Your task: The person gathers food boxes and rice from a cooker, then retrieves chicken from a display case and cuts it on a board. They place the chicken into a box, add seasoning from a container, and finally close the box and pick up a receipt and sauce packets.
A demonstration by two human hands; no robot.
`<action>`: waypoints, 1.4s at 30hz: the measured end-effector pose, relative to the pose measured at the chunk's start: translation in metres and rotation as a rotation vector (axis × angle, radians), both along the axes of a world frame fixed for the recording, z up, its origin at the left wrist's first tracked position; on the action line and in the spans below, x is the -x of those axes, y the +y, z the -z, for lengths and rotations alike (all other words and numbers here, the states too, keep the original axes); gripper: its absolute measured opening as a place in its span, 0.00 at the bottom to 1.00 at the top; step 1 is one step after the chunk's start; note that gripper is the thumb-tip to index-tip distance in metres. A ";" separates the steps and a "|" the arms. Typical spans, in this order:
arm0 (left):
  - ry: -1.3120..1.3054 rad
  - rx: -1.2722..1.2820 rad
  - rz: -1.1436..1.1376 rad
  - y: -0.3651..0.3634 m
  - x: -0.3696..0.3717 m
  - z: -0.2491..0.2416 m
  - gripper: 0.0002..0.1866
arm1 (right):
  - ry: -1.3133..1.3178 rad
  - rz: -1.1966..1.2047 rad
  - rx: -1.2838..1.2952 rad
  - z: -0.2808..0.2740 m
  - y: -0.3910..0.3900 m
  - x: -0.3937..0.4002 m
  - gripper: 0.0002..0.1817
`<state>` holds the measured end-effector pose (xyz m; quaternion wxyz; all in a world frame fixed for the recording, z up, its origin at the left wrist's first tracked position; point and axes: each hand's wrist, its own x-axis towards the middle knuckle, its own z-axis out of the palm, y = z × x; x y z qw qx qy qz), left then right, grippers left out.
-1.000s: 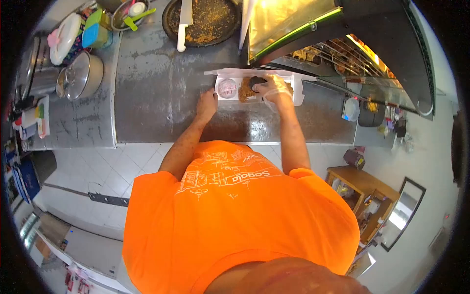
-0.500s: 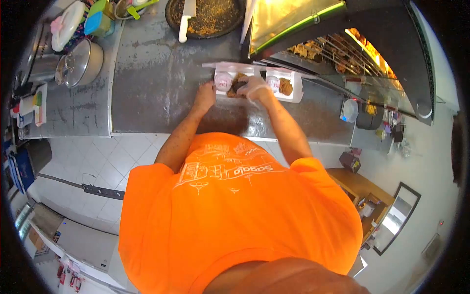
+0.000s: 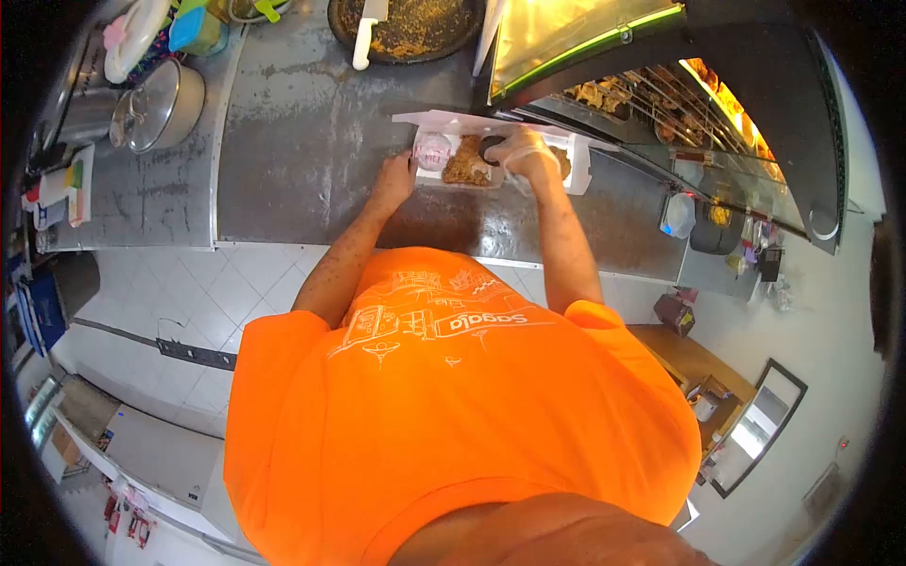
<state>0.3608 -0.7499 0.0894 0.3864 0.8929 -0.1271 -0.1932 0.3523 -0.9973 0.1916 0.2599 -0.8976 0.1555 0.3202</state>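
A white box [image 3: 427, 177] is lying open on the grey tabletop [image 3: 283, 141], its long axis running left to right, roughly in line with the near edge. Its thin, smooth lid [image 3: 451, 120] is folding back toward the far side. Inside, a round pack [image 3: 432, 151] with pink lettering is sitting at the left end, and a rough, golden-brown breaded piece [image 3: 467, 162], lumpy and irregular, is filling the space just beside it. The left hand [image 3: 392, 182] is resting at the box's left edge, its fingers pointing away from the body; whether its grip is pinching the card or only pressing against it, the view is too small to tell.

The right hand [image 3: 528, 154] is wearing clear, crinkled plastic, its grip closing around a dark, rounded object [image 3: 491, 148] beside the breaded piece. Past that hand, a second white box [image 3: 579, 170] is standing open, with another breaded piece [image 3: 562, 162] partly showing.

Farther back, a knife [image 3: 366, 40] is lying across the rim of a round, dark, crumb-strewn pan [image 3: 425, 38], its smooth white handle pointing toward the person. Metal racks [image 3: 651, 99] are glowing warmly behind glass on the right.
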 end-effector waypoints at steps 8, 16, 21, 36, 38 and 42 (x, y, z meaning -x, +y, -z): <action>-0.062 0.189 -0.002 -0.004 0.003 -0.022 0.31 | -0.129 0.074 -0.076 -0.030 -0.023 0.034 0.29; -0.105 0.089 -0.053 0.019 0.022 -0.042 0.32 | -0.021 0.309 0.216 -0.013 -0.145 0.083 0.23; 0.006 0.097 -0.118 0.027 0.042 -0.046 0.31 | 0.121 0.221 0.390 0.021 -0.157 0.070 0.23; -0.093 0.093 -0.264 0.039 0.059 -0.026 0.27 | -0.136 0.261 -0.006 -0.039 -0.151 0.063 0.25; -0.128 0.077 -0.276 0.047 0.069 -0.024 0.27 | -0.188 0.280 0.154 -0.043 -0.141 0.070 0.29; -0.070 0.064 -0.244 0.047 0.073 -0.035 0.26 | -0.192 0.260 0.288 0.037 -0.121 0.085 0.36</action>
